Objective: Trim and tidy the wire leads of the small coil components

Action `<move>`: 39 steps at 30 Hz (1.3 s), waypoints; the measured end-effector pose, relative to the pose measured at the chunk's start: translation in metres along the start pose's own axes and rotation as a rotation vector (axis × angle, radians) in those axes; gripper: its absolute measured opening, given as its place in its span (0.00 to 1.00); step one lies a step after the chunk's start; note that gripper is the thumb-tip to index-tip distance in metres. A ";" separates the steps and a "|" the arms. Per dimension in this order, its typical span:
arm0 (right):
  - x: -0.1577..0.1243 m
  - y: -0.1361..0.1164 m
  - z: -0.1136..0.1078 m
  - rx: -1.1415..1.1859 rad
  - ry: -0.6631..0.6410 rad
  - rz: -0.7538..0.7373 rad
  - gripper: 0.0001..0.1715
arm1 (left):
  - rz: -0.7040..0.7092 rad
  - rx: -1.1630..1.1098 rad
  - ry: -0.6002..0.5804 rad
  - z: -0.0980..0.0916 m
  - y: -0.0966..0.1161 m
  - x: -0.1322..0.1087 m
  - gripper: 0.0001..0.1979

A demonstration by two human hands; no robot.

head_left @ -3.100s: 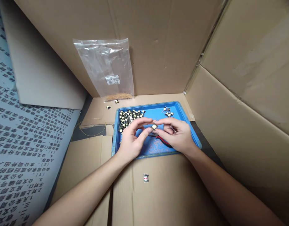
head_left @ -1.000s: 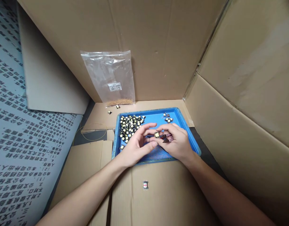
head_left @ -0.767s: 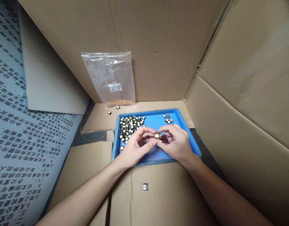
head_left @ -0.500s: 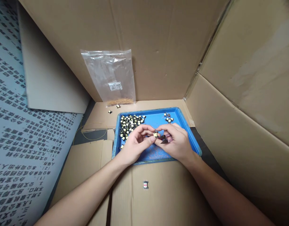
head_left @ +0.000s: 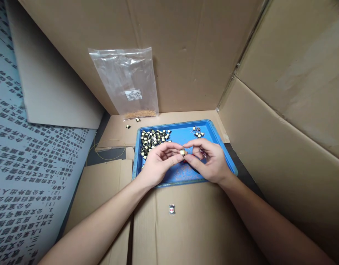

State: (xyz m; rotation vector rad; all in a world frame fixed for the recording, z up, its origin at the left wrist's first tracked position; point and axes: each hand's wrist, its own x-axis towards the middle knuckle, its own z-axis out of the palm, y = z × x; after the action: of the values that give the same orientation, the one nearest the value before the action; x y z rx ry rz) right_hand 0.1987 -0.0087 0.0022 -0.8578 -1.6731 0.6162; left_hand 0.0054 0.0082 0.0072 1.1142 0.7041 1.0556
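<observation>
A small transformer (head_left: 183, 152) with yellow tape and metal pins is held over the blue tray (head_left: 183, 183). My left hand (head_left: 161, 162) is closed, its thumb and fingertips pinching the transformer from the left. From the right, the thumb and forefinger of my right hand (head_left: 209, 160) meet at the same part. A small tool (head_left: 204, 154) with purplish and dark parts is tucked in my right fingers; most of it is hidden, so its exact kind cannot be made out. Behind my left hand lies a heap of similar black-and-yellow transformers (head_left: 155, 139) in the tray.
Several more transformers (head_left: 199, 134) lie at the tray's far right. Behind stands a clear bag (head_left: 127, 81) with orange strands in it. One transformer with a red mark (head_left: 172, 209) sits on the near cardboard. Cardboard walls (head_left: 186, 55) surround the workspace.
My right thumb and forefinger have closed in on the transformer. The tool's dark pointed blades, visible before, are now tucked behind the right hand. The view has shifted slightly.
</observation>
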 end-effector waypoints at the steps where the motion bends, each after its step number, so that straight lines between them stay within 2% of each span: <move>1: 0.000 0.000 0.000 0.007 -0.004 0.006 0.12 | -0.002 0.004 0.006 0.000 0.000 0.000 0.15; 4: 0.000 -0.001 0.000 0.005 0.007 0.019 0.14 | -0.008 0.017 0.011 -0.001 0.001 0.000 0.16; 10: 0.001 0.001 -0.002 -0.002 -0.003 -0.001 0.10 | -0.013 0.013 0.003 -0.001 0.000 -0.001 0.16; 20: 0.003 -0.002 -0.001 -0.156 0.083 -0.110 0.03 | -0.031 0.001 -0.009 0.000 0.001 -0.002 0.15; 34: 0.003 -0.002 -0.001 -0.169 0.065 -0.129 0.07 | -0.030 -0.007 -0.009 -0.001 -0.001 -0.001 0.15; 39: 0.005 -0.003 -0.001 -0.196 0.095 -0.192 0.03 | -0.029 -0.015 -0.022 0.000 0.001 -0.002 0.15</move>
State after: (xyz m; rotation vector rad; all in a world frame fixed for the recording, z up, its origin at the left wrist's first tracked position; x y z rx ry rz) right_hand 0.1983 -0.0069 0.0079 -0.8386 -1.7243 0.2790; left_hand 0.0041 0.0066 0.0075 1.0981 0.6921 1.0218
